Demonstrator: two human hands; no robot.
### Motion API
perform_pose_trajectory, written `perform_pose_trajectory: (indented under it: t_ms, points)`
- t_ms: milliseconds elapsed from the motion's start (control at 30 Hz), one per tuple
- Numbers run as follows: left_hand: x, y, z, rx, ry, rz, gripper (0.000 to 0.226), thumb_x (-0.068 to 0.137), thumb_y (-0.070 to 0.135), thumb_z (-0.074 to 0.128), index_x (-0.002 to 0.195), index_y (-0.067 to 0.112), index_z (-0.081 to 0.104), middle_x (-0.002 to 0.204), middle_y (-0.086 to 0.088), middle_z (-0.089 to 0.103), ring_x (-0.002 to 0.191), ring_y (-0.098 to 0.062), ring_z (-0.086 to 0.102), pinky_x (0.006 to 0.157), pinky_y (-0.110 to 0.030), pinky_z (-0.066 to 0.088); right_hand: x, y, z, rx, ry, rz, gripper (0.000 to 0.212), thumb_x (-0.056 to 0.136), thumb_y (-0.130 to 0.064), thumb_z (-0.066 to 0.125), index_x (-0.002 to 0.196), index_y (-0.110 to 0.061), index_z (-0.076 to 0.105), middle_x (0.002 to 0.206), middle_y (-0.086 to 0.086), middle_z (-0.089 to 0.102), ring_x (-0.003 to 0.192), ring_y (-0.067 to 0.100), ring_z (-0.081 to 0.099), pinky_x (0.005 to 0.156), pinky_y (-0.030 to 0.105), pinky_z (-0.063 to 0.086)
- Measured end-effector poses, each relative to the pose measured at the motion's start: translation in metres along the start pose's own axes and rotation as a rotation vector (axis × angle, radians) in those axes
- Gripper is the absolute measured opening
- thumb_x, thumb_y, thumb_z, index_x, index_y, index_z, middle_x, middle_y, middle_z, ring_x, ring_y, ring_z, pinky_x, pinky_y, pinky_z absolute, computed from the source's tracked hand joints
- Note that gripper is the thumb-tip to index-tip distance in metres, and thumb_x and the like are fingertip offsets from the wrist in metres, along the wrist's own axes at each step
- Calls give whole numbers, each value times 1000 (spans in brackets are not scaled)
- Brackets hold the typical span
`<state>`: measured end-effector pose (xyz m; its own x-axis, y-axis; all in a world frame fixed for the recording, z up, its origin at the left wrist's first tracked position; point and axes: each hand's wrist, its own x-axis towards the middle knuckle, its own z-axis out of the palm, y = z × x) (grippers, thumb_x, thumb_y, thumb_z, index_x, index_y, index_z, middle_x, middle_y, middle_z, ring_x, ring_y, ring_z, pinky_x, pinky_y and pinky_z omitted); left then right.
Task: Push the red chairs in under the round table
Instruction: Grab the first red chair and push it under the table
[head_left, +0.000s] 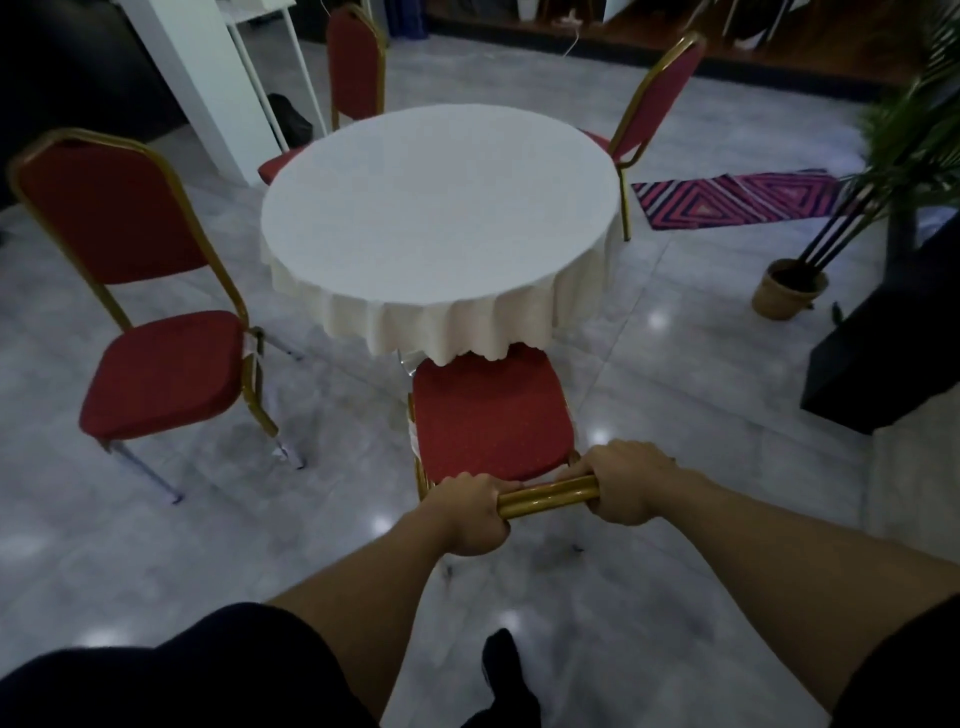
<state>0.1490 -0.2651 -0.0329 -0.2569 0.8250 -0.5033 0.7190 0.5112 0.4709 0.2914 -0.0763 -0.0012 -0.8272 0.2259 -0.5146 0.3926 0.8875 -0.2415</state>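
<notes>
A: What holds anything here?

B: A woven basket pot (788, 296) on the floor (675, 322) at the right, with dark stems of a palm-like plant (914, 130) rising from it. What fills the pot I cannot tell.

A: And the hands?

B: The left hand (470, 514) and the right hand (631, 483) are both closed around the gold top rail (548, 496) of the near chair (491, 410), one at each end. Its backrest is hidden below the rail from this angle.

A: Where does that chair stand?

B: At the near edge of the surface (441, 208), a round one under a white cloth (441, 322). The front of the red seat sits just beneath the hanging cloth; the rest of the seat is out in the open.

A: The other chairs?

B: The left chair (140, 322) stands apart from the surface, its seat fully clear. The far-left chair (356, 67) and the far-right chair (654, 98) have their seats mostly hidden behind the surface's far edge.

A: Anything hard to read?

B: The legs of the surface are covered by the cloth. A patterned pink rug (737, 200) lies on the floor to the right, partly behind the plant, and a dark block (883, 353) is cut off by the right frame edge
</notes>
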Motion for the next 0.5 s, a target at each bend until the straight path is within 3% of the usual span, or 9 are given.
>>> perform_pose_trajectory:
  t_ms: [267, 500]
  points:
    - [62, -26, -54, 6, 50, -35, 65, 75, 31, 48, 134, 55, 62, 93, 4, 76, 84, -26, 70, 80, -39, 59, 75, 20, -49, -14, -9, -8, 49, 98, -28, 58, 136, -59, 62, 79, -17, 51, 74, 10, 51, 74, 31, 41]
    - [107, -57, -102, 0, 21, -75, 72, 72, 32, 47, 137, 59, 56, 92, 4, 76, 84, -26, 71, 82, -43, 62, 137, 25, -83, -15, -24, 21, 53, 97, -27, 57, 137, -61, 59, 94, -13, 60, 87, 17, 58, 77, 34, 43]
